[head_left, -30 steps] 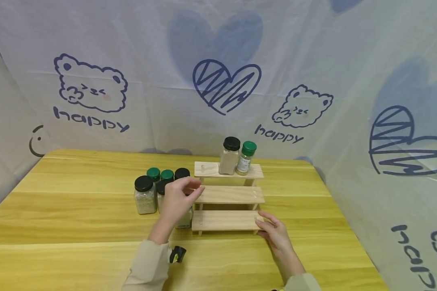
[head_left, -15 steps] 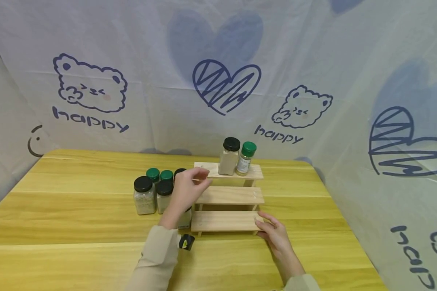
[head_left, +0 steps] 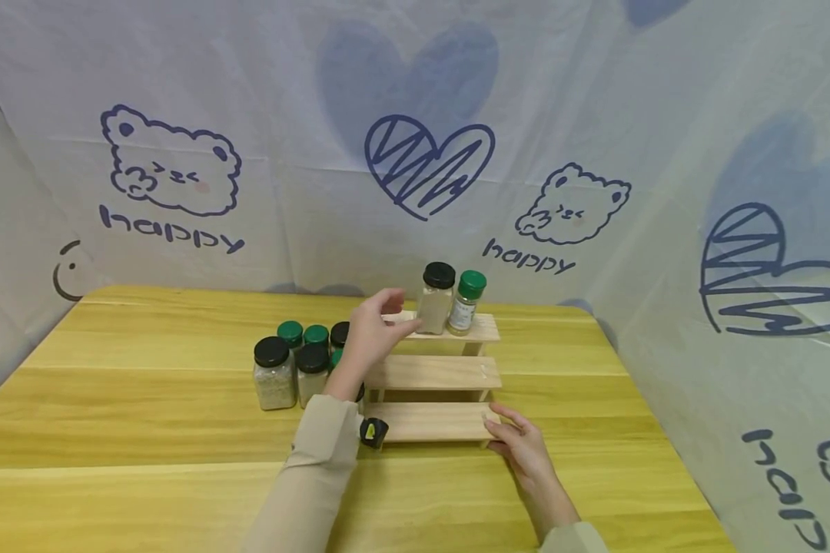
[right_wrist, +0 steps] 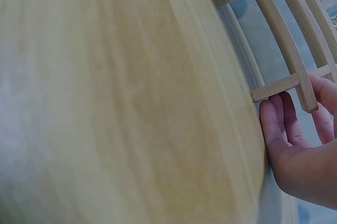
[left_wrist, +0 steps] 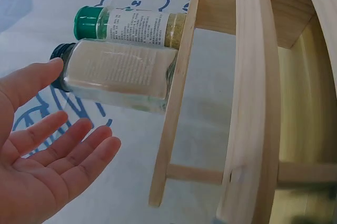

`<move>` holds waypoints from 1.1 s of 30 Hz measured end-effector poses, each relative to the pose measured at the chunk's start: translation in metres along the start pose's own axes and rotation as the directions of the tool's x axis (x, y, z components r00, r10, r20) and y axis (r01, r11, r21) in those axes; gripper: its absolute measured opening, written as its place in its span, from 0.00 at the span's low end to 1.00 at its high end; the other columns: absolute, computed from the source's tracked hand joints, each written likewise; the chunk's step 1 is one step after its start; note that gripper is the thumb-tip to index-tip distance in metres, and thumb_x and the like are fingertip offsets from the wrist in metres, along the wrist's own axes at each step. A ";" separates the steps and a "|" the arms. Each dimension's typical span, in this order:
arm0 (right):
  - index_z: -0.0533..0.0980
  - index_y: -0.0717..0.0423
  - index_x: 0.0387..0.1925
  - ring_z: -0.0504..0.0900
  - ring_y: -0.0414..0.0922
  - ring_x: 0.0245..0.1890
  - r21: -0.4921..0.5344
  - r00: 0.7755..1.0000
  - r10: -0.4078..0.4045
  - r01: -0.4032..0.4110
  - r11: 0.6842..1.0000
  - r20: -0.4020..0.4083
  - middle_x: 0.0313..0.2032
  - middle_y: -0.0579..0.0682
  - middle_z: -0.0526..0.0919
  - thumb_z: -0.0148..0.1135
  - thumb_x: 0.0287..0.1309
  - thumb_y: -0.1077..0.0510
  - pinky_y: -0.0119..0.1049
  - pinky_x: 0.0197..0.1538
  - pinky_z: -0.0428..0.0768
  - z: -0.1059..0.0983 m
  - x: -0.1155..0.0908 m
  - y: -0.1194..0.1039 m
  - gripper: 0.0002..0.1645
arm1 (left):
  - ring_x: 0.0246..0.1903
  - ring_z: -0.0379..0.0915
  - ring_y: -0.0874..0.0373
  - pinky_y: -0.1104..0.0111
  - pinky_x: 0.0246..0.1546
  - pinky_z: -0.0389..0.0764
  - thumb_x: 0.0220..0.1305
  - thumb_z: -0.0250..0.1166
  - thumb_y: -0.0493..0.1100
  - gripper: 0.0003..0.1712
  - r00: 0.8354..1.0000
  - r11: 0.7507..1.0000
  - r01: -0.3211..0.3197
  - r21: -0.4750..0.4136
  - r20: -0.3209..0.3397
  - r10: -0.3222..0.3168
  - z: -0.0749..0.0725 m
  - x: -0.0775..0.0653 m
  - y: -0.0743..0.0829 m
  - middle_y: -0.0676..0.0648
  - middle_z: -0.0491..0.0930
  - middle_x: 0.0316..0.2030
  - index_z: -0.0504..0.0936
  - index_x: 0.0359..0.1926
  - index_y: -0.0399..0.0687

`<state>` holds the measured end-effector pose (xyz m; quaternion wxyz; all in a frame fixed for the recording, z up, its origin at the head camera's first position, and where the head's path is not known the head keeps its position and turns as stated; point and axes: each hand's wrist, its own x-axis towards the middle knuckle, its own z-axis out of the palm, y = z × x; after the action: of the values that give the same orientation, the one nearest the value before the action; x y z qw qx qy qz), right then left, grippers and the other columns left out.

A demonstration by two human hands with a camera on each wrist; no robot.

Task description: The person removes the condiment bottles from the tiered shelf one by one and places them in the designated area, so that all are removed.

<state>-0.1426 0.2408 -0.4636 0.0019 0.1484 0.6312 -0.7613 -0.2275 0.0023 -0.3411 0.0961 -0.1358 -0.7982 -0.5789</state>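
Observation:
A three-step wooden display rack [head_left: 436,422] stands on the table. Side by side on its top step are a black-lidded spice jar [head_left: 434,307] of pale powder and a smaller green-lidded spice jar [head_left: 463,313]. My left hand [head_left: 372,330] is just left of the black-lidded jar, fingers spread and holding nothing. In the left wrist view, its thumb overlaps that jar's black lid [left_wrist: 59,68], the other fingers apart from the glass. My right hand [head_left: 523,449] holds the right end of the lowest step, its fingers around the board and leg in the right wrist view [right_wrist: 276,87].
Left of the rack stands a cluster of several spice jars [head_left: 274,384] with black and green lids, partly hidden by my left forearm. A white cloth [head_left: 297,200] printed with hearts and bears hangs behind the yellow wood-grain table [head_left: 145,430].
My left hand has moved right and away from me, from above the jar cluster to beside the black-lidded jar on the top step. My right hand stays on the rack.

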 end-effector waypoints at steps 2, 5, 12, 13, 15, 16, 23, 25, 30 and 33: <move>0.69 0.71 0.51 0.78 0.42 0.23 -0.003 1.000 -0.002 0.002 1.000 0.001 0.26 0.50 0.81 0.57 0.51 0.72 0.32 0.29 0.79 0.000 0.000 0.000 0.23 | 0.46 0.71 0.50 0.62 0.43 0.76 0.49 0.69 0.40 0.27 1.000 1.000 0.003 -0.021 0.001 -0.003 0.002 0.004 0.000 0.41 0.76 0.46 0.74 0.52 0.39; 0.69 0.72 0.52 0.78 0.42 0.23 -0.007 1.000 -0.005 0.005 1.000 0.006 0.26 0.50 0.81 0.57 0.51 0.72 0.33 0.29 0.79 0.000 -0.001 0.000 0.23 | 0.47 0.71 0.50 0.62 0.44 0.76 0.49 0.69 0.41 0.28 1.000 0.999 0.016 -0.041 0.006 -0.016 0.005 0.008 -0.001 0.41 0.75 0.48 0.74 0.53 0.40; 0.69 0.72 0.52 0.78 0.42 0.24 -0.008 1.000 -0.004 0.004 1.000 0.011 0.26 0.51 0.81 0.57 0.51 0.72 0.32 0.29 0.79 0.000 -0.001 0.000 0.23 | 0.50 0.69 0.49 0.61 0.46 0.74 0.48 0.70 0.42 0.33 0.998 0.996 0.058 -0.063 0.027 -0.057 0.009 0.019 0.000 0.42 0.72 0.53 0.71 0.57 0.43; 0.69 0.71 0.52 0.78 0.42 0.24 -0.007 1.000 -0.004 0.004 1.000 0.008 0.26 0.51 0.81 0.57 0.51 0.72 0.32 0.29 0.79 0.000 -0.001 0.000 0.23 | 0.51 0.68 0.50 0.61 0.47 0.73 0.48 0.70 0.43 0.34 0.997 0.996 0.069 -0.059 0.031 -0.068 0.010 0.020 0.000 0.42 0.71 0.53 0.70 0.57 0.44; 0.69 0.71 0.52 0.78 0.42 0.24 -0.008 1.000 -0.003 0.003 1.000 0.002 0.26 0.51 0.81 0.57 0.51 0.72 0.32 0.29 0.79 0.000 -0.001 0.000 0.23 | 0.52 0.66 0.50 0.61 0.50 0.71 0.48 0.70 0.44 0.36 0.996 0.995 0.086 -0.046 0.042 -0.084 0.011 0.023 0.001 0.42 0.69 0.55 0.68 0.59 0.45; 0.69 0.71 0.52 0.78 0.42 0.24 -0.008 1.000 -0.002 0.002 1.000 0.000 0.26 0.51 0.81 0.57 0.51 0.72 0.32 0.29 0.79 0.000 -0.001 0.000 0.23 | 0.53 0.65 0.50 0.60 0.51 0.70 0.48 0.70 0.44 0.37 0.995 0.995 0.094 -0.038 0.048 -0.092 0.012 0.025 0.001 0.43 0.68 0.56 0.66 0.60 0.45; 0.69 0.71 0.52 0.79 0.42 0.24 -0.011 1.000 -0.002 0.002 1.000 0.000 0.26 0.51 0.81 0.57 0.52 0.72 0.32 0.29 0.79 0.001 0.001 0.000 0.23 | 0.57 0.60 0.48 0.58 0.54 0.67 0.48 0.70 0.47 0.44 0.988 0.992 0.126 -0.018 0.090 -0.124 0.018 0.032 -0.002 0.43 0.61 0.61 0.59 0.65 0.51; 0.69 0.71 0.52 0.78 0.42 0.23 -0.010 1.000 0.000 0.000 1.000 -0.003 0.26 0.51 0.81 0.57 0.51 0.72 0.32 0.29 0.79 0.000 0.001 0.000 0.23 | 0.58 0.59 0.48 0.58 0.54 0.67 0.48 0.69 0.47 0.45 0.985 0.990 0.138 -0.014 0.108 -0.136 0.020 0.034 -0.004 0.43 0.60 0.62 0.57 0.66 0.54; 0.69 0.71 0.51 0.78 0.42 0.23 -0.008 1.000 -0.002 0.002 1.000 -0.005 0.25 0.50 0.81 0.57 0.51 0.72 0.32 0.29 0.79 -0.001 0.001 0.000 0.23 | 0.57 0.59 0.46 0.56 0.53 0.67 0.50 0.68 0.47 0.45 0.983 0.990 0.141 -0.017 0.122 -0.138 0.024 0.034 -0.007 0.43 0.59 0.62 0.55 0.67 0.57; 0.70 0.71 0.51 0.79 0.42 0.24 -0.007 1.000 -0.004 0.004 1.000 -0.001 0.26 0.51 0.81 0.58 0.51 0.72 0.32 0.29 0.79 -0.001 0.001 0.001 0.23 | 0.56 0.62 0.46 0.57 0.53 0.68 0.51 0.68 0.46 0.43 0.986 0.992 0.124 -0.033 0.117 -0.120 0.026 0.034 -0.008 0.41 0.62 0.61 0.56 0.66 0.56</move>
<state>-0.1432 0.2419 -0.4648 0.0007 0.1477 0.6342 -0.7590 -0.2625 0.0282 -0.3453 0.0117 -0.1217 -0.7975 -0.5908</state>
